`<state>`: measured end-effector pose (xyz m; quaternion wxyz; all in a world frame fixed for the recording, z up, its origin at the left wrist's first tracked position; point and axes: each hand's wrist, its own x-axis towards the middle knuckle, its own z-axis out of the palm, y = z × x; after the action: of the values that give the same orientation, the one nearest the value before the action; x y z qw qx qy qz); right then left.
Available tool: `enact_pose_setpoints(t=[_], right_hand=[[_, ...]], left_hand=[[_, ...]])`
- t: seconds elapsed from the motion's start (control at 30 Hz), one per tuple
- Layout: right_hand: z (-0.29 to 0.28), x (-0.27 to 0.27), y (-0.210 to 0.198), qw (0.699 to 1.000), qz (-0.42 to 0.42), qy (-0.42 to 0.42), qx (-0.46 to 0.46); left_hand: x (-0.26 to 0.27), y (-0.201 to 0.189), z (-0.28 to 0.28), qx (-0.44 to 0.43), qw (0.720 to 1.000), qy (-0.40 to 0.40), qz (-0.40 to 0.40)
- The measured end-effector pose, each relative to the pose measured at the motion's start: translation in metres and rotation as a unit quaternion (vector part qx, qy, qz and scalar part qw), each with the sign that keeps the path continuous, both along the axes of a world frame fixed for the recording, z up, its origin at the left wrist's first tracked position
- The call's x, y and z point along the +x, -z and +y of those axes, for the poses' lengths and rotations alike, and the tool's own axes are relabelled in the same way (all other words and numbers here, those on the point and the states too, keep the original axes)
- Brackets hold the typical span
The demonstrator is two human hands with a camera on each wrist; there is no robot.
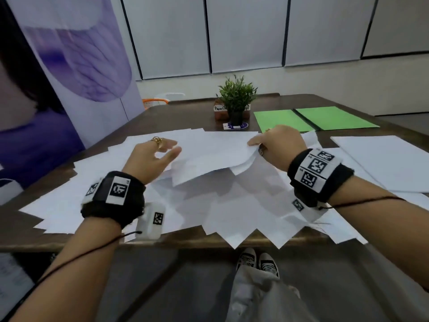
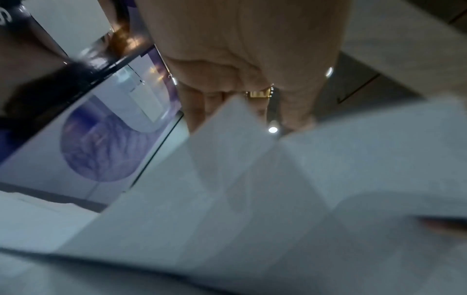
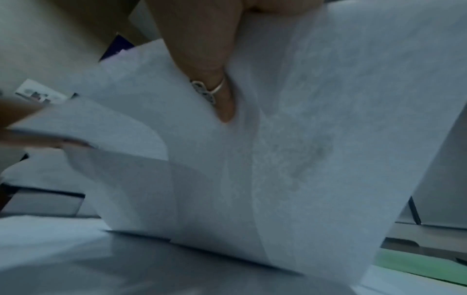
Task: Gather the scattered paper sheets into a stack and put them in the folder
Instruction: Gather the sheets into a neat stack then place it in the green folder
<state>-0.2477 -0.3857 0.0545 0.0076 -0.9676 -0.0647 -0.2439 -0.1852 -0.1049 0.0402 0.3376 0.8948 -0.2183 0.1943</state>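
Forearms with tagged wristbands fill the near edge of the head view; past them, the gathering is only partly done. Right hand (image 1: 278, 145) pinches a small bundle of lifted sheets (image 1: 209, 156) by its right edge, thumb on top, fingers (image 3: 222, 99) curled under it in the right wrist view. Left hand (image 1: 153, 156) is at the bundle's left edge, fingers relaxed and spread, thumb just apart from the paper; can't tell if the fingers below touch it. Left wrist view is too blurred to settle that.

Bundle edges are fanned, not squared. Most of the scattered paper sheets (image 1: 232, 214) lie loose across the desk (image 1: 185, 113), several corners overhanging the near edge. One separate sheet (image 1: 385, 159) sits off to the right.

Green folder (image 1: 315, 118) lies open flat at the far right, beside the potted plant (image 1: 236, 98), nothing in it yet.

Left, by my read: collect the rest, square the stack, load the folder.
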Motion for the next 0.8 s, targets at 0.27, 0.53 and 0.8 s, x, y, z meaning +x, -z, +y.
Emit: enact_pose_setpoints(t=[0.27,0.53,0.8], right_hand=[[-0.001,0.04,-0.029,0.992,-0.099,0.074,0.016],[-0.005,0.057,-0.022,0.999,-0.044,0.031,-0.001],[-0.015,0.077,-0.008,1.0,0.023,0.019,-0.01]], left_hand=[[0.105,0.038,0.024,0.304,0.935,-0.12,0.136],[0.161,0.032,0.003,0.245,0.937,-0.249,-0.013],[0.212,0.051,0.017,0.402,0.888,-0.107,0.193]])
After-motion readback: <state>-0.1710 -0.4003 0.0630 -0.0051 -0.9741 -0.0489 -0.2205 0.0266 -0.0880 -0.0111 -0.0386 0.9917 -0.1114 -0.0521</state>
